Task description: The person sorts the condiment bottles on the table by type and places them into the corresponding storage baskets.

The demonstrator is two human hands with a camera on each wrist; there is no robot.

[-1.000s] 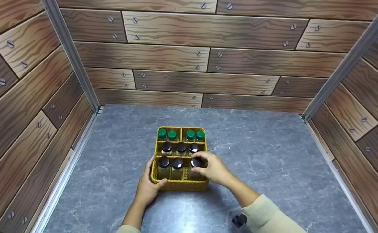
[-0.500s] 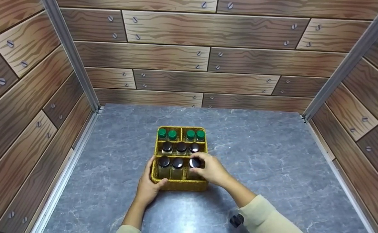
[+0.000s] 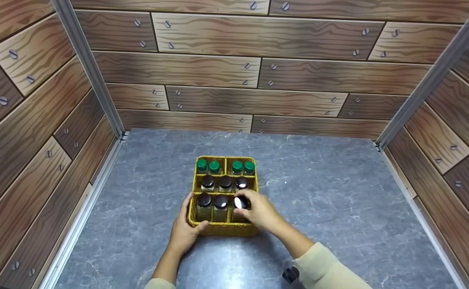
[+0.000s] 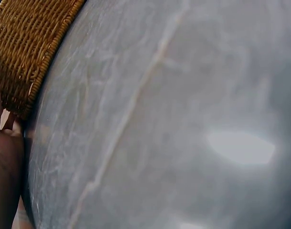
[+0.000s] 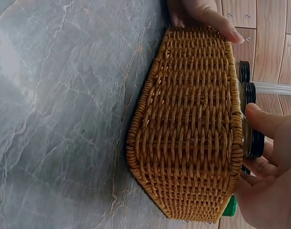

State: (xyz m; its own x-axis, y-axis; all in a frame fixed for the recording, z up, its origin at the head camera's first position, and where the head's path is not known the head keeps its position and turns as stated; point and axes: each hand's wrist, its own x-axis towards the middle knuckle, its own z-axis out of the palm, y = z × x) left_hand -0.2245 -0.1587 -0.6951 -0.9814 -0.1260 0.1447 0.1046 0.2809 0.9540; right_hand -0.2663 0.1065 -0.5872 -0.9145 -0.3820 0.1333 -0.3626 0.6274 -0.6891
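A woven wicker basket (image 3: 228, 230) with compartments stands on the grey surface. My left hand (image 3: 184, 233) grips its near left corner, thumb over the front rim and fingers along the left side. With thumb and fingers, my right hand (image 3: 264, 212) pinches the dark lid of a glass jar (image 3: 239, 202) in the front compartment's right end. The right wrist view shows that dark-lidded jar (image 5: 256, 143) standing above the rim. Two similar jars (image 3: 220, 202) fill the left and middle of that compartment; their lower parts are partly hidden by the basket wall.
Three smaller dark-lidded jars (image 3: 225, 182) stand in the middle row. Several green-capped jars (image 3: 214, 166) occupy the two back compartments. Wood-patterned walls (image 3: 210, 72) with metal corner rails (image 3: 92, 72) enclose the marbled grey tabletop (image 3: 318, 180) on three sides.
My right hand has shifted slightly left with the jar, narrowing the gap to the middle jar. The left hand and the basket have stayed almost still.
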